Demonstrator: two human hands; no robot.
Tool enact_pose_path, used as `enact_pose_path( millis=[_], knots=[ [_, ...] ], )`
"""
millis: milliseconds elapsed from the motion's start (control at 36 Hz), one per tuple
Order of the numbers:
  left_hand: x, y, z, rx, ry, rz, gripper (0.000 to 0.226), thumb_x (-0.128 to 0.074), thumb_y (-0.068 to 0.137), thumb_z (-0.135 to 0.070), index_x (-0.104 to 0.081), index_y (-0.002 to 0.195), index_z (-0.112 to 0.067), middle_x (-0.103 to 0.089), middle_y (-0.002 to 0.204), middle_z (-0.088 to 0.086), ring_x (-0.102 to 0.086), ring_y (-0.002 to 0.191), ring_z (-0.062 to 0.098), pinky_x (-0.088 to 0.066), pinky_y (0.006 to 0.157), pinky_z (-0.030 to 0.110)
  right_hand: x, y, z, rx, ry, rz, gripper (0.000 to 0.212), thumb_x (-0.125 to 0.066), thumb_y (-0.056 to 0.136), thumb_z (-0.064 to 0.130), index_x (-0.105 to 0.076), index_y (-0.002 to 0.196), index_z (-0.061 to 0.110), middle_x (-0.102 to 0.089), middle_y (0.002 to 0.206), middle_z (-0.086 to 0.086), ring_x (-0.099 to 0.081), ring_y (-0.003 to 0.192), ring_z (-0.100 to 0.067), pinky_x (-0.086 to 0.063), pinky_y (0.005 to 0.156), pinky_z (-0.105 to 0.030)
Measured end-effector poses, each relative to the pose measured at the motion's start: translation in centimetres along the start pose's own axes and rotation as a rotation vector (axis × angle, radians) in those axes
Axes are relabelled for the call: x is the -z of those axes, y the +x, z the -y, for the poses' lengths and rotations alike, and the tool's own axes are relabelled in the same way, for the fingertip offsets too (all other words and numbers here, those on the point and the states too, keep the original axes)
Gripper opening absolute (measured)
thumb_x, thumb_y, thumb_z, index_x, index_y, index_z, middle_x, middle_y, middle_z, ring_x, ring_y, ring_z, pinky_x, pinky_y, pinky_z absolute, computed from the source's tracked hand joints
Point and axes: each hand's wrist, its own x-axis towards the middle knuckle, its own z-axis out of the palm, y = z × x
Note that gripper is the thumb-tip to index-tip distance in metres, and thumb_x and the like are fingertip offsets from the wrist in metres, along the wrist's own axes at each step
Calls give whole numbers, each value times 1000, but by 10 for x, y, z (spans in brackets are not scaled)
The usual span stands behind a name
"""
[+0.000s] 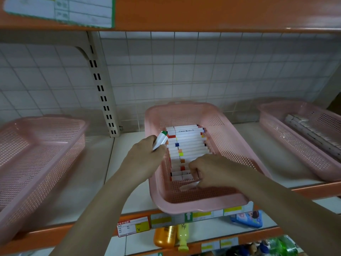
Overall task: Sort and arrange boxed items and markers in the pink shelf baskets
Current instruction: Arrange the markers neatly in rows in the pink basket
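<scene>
Both forearms are reaching in from the near edge toward the middle pink basket (184, 202). At the grip itself, the left hand (145, 154) is curling its fingers round a white marker with a green cap (160, 140), holding it tilted just above the basket's left wall, cap pointing up and away. Just right of that grip, the row of markers (186, 145) is lying crosswise on the basket floor, white barrels packed side by side with coloured bands showing. Nearer than the held marker, the right hand (212, 172) is resting with curled fingers on the near end of the row; whether it is pinching a marker or only pressing the row together cannot be told.

Judging by this, the marker-lining step is in hand: one marker is waiting to join the row. The next move is likely calling for turning it level, matching the others' direction, and laying it into the bare floor at the near end.

Farther left of the grip, an empty pink basket (36, 163) is sitting on the shelf (129, 200); well to the right, another pink basket (295, 145) is holding a line of boxed items (313, 133).
</scene>
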Motion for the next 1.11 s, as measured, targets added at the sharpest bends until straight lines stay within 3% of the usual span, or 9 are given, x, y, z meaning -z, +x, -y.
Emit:
enact_pose_path(
  millis=[56,111,361,500,583,694,778,889,1111],
  knots=[
    [0,0,0,2,-7,2,18,-44,96,-26,-50,83,-15,-54,71,6,-45,48,16,-42,46,27,-3,1,-3,5,-38,-45,3,-62,85,22,-61,88,22,-53,78,13,-51,80,-11,-34,58,-20],
    [0,0,0,3,-12,6,17,-44,96,-26,-51,87,-14,-54,71,6,-45,48,16,-43,46,27,-4,2,-4,7,-47,-62,8,-60,85,15,-63,90,22,-49,76,15,-48,81,-8,-33,60,-21],
    [1,1,2,-18,-5,-2,20,-48,94,-29,-56,93,-11,-54,66,4,-47,50,17,-43,52,30,-7,10,-3,-14,11,-71,10,-68,83,22,-63,91,25,-54,86,9,-54,83,-11,-42,68,-25],
    [3,0,-2,-32,-25,45,14,-46,97,-35,-53,86,-29,-59,63,5,-50,38,9,-42,41,21,-7,11,-4,-8,17,-72,11,-70,82,22,-62,90,24,-54,85,10,-52,80,-10,-38,64,-25],
    [3,0,-5,-31,13,107,16,-45,98,-35,-51,87,-24,-55,65,4,-48,42,11,-41,40,20,-5,8,-6,-14,32,-78,11,-69,83,21,-63,91,24,-55,86,11,-53,81,-9,-40,65,-23],
    [4,3,-8,5,98,185,16,-41,96,-23,-50,97,-10,-55,77,7,-48,54,16,-41,48,25,6,2,-9,-24,86,-212,5,-64,87,21,-61,87,25,-62,86,9,-57,80,-8,-45,65,-23],
    [5,4,-16,-5,91,272,14,-44,96,-23,-53,88,-16,-61,78,6,-52,52,14,-44,50,23,17,-2,-11,-17,174,-386,13,-66,87,24,-62,99,24,-60,86,14,-58,76,-5,-51,74,-28],
    [3,8,-25,-33,38,296,17,-45,97,-33,-54,105,-20,-66,72,7,-55,42,15,-45,46,24,26,-10,-9,46,321,-600,24,-73,81,23,-59,100,24,-60,100,14,-62,80,-4,-49,72,-23],
    [-4,11,-33,-21,12,300,23,-47,98,-33,-53,110,-14,-52,66,7,-43,41,17,-37,43,21,30,-17,-13,22,345,-691,23,-74,79,18,-55,90,23,-53,85,20,-58,71,0,-53,72,-38]
  ],
)
